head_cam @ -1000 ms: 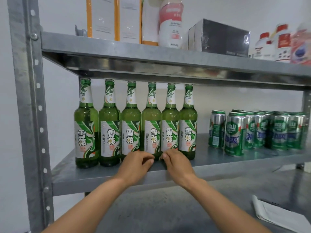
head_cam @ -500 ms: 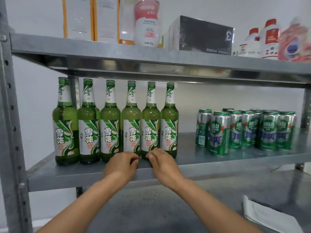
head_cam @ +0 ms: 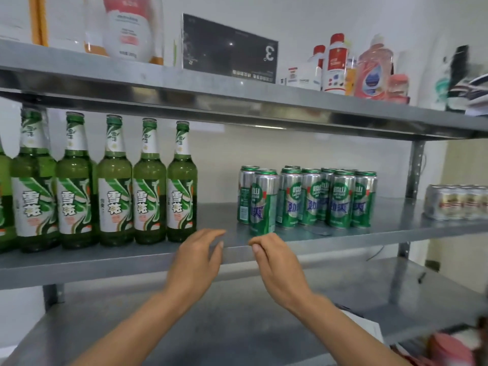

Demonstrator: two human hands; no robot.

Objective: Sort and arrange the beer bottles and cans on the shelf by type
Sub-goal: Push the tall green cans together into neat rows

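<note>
Green bottles (head_cam: 116,180) labelled 雪花; green cans (head_cam: 311,199) marked LAOSHAN; dark box (head_cam: 229,48), inverted 3

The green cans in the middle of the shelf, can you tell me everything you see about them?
The green cans are shiny silver metal with green bands, blue characters and green rims. They stand upright in a tight cluster, several rows deep, on the grey metal shelf, sitting close together. One front can stands forward of the rest. A gap separates them from the bottles. Neither hand touches them.

One head-worn wide-angle view only — the middle shelf (head_cam: 343,233) is faced squarely from close range, seen slightly from below the upper shelf (head_cam: 264,101) — nothing is shared.
</note>
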